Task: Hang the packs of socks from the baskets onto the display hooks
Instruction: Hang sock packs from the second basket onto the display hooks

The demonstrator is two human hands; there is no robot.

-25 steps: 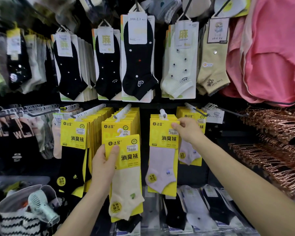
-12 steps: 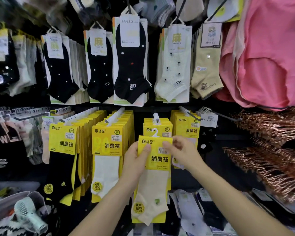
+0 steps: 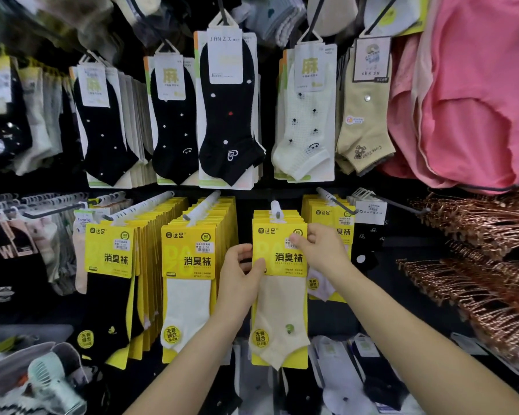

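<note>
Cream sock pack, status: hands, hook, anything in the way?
Left hand pinches cream sock pack at left edge, right hand at top right corner. Pack up at hook; seated or not, cannot tell. Nothing blocking seen.

- We have the front pack (image 3: 279,265) dead centre: bright yellow card, black lettering, and a cream sock with a tiny green motif.
- At nine o'clock of it we spot the white-sock pack (image 3: 188,298), with the same yellow card.
- Further toward nine is the black-sock pack (image 3: 108,298), with a small yellow motif on the black.
- Up at twelve, we see the dotted black sock (image 3: 226,130): white dots and one red.
- At one o'clock is the pale grid sock (image 3: 304,136), with small black motifs.
- Beside it is the tan sock (image 3: 363,136), with a brown motif.
- At two o'clock we get plain pink garments (image 3: 477,100).
- At four are the copper hangers (image 3: 477,265).
- At seven is a mint-green fan (image 3: 51,381).
</note>
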